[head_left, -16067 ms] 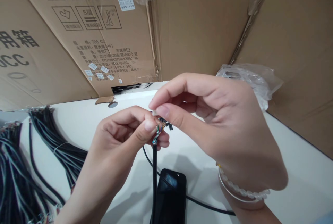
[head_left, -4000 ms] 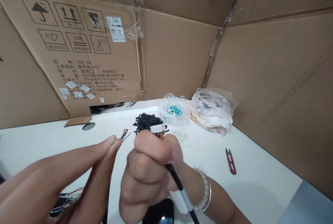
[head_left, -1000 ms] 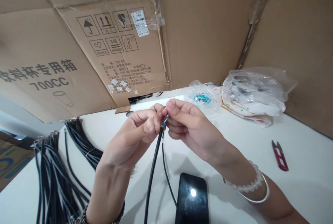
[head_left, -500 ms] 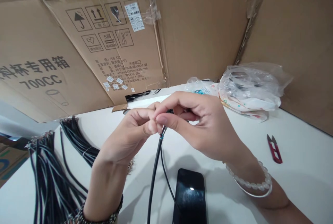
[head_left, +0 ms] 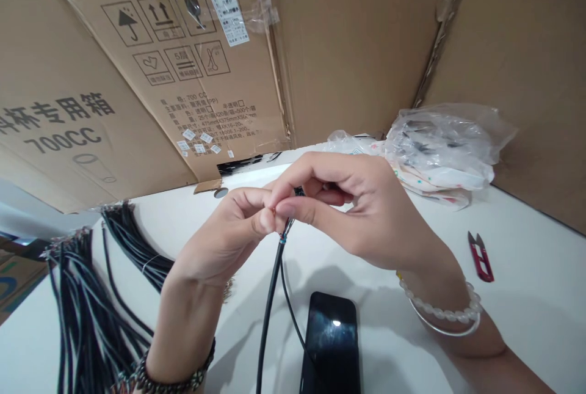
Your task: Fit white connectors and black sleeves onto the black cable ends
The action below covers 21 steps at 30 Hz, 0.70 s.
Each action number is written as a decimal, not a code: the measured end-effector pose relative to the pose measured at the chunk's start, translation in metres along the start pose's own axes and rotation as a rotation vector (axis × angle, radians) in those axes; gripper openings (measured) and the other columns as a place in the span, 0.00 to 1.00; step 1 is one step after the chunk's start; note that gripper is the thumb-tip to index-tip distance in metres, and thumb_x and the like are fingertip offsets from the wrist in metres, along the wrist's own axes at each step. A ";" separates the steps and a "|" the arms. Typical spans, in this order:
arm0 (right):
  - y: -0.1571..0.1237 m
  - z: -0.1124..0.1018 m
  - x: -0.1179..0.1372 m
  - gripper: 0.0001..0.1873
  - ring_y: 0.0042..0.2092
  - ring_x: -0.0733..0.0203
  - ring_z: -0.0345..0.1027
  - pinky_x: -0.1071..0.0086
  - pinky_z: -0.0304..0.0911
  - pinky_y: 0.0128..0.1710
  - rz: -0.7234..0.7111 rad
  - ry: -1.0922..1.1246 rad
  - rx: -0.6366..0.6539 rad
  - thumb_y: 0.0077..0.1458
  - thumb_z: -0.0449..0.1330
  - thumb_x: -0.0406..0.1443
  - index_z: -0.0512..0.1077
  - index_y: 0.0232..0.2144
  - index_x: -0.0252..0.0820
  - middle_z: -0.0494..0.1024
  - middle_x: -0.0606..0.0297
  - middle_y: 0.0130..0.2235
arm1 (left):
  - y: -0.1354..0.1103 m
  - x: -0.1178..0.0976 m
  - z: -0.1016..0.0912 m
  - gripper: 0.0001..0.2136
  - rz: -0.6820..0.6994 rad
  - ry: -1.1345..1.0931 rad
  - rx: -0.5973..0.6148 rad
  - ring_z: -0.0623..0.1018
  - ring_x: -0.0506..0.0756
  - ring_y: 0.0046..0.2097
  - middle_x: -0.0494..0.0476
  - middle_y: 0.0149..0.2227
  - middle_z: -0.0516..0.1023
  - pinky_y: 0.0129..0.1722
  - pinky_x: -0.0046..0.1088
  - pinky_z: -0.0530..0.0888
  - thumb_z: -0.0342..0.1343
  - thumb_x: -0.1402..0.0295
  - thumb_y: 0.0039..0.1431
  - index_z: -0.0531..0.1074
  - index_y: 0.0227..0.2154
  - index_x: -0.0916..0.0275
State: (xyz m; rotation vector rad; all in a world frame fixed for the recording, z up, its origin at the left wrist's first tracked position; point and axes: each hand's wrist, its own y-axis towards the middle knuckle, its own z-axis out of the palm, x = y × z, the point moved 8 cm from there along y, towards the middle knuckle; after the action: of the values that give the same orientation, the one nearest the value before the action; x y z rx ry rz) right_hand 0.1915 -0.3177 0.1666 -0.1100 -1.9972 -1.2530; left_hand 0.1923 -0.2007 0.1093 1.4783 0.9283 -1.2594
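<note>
A black cable (head_left: pixel 268 308) rises from the bottom edge to my two hands, which meet over a white table (head_left: pixel 526 314). My left hand (head_left: pixel 229 232) pinches the cable's stripped end between thumb and forefinger. My right hand (head_left: pixel 352 211) is closed too, thumb and forefinger pinching at the same tip, where thin coloured wires barely show. What sits between the right fingertips is hidden. A bead bracelet and a bangle circle my right wrist, a dark bracelet my left.
A black phone (head_left: pixel 330 342) lies face up below my hands. Bundles of black cables (head_left: pixel 91 296) cover the left of the table. Red thread snips (head_left: pixel 479 255) lie at the right. Clear plastic bags (head_left: pixel 439 146) sit at the back. Cardboard walls (head_left: pixel 348 46) enclose the table.
Over the last second my right fingers have closed further over the cable tip and both hands have shifted slightly down and left. Four seconds ago the hands were apart, each with a different cable end.
</note>
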 end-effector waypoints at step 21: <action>-0.001 0.002 0.023 0.09 0.30 0.67 0.54 0.69 0.47 0.29 -0.139 -0.623 0.238 0.49 0.52 0.22 0.61 0.30 0.40 0.66 0.69 0.30 | -0.004 0.000 0.024 0.07 0.105 -0.154 -0.053 0.68 0.49 0.31 0.49 0.26 0.70 0.34 0.24 0.69 0.66 0.61 0.54 0.77 0.26 0.57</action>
State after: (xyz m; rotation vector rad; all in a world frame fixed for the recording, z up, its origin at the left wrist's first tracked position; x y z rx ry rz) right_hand 0.1733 -0.3235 0.1805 -0.2756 -2.7159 -1.1408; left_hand 0.1825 -0.2231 0.1085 1.3508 0.7672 -1.2437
